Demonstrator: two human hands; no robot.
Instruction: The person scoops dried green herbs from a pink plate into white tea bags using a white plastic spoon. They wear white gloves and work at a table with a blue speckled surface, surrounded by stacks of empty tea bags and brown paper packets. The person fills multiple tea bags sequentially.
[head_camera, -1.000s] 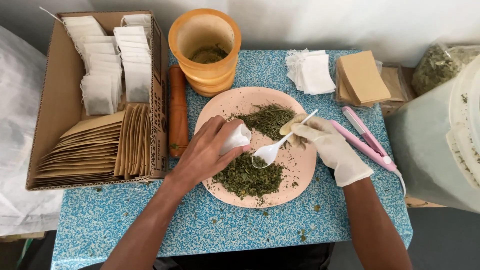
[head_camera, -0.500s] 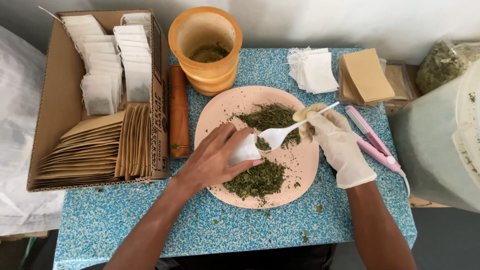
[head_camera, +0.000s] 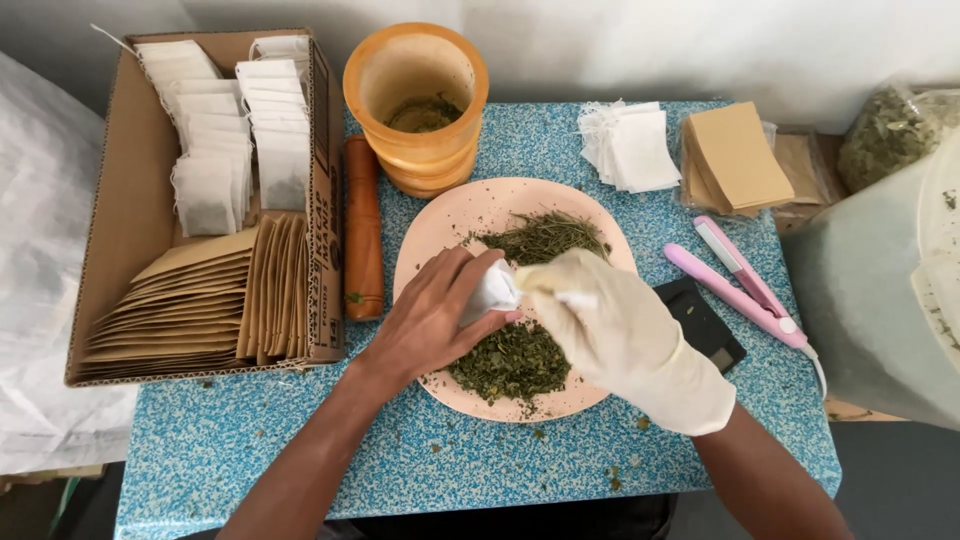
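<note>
Left hand (head_camera: 425, 320) pinches a light, limp white sachet (head_camera: 492, 290) at its mouth (tears easily); gloved right hand (head_camera: 610, 335) closes over a spoon, mostly hidden.

The speckled blue surface (head_camera: 560, 150) looks smooth and slightly glossy. The round peach plastic plate (head_camera: 450, 225) is matt, heaped with dry, rough green herb flakes (head_camera: 515, 360). A thin white paper sachet (head_camera: 492, 290) looks soft; the brown cardboard box (head_camera: 120, 230) is dull, and the orange wooden mortar (head_camera: 415, 75) looks satin-smooth.
</note>
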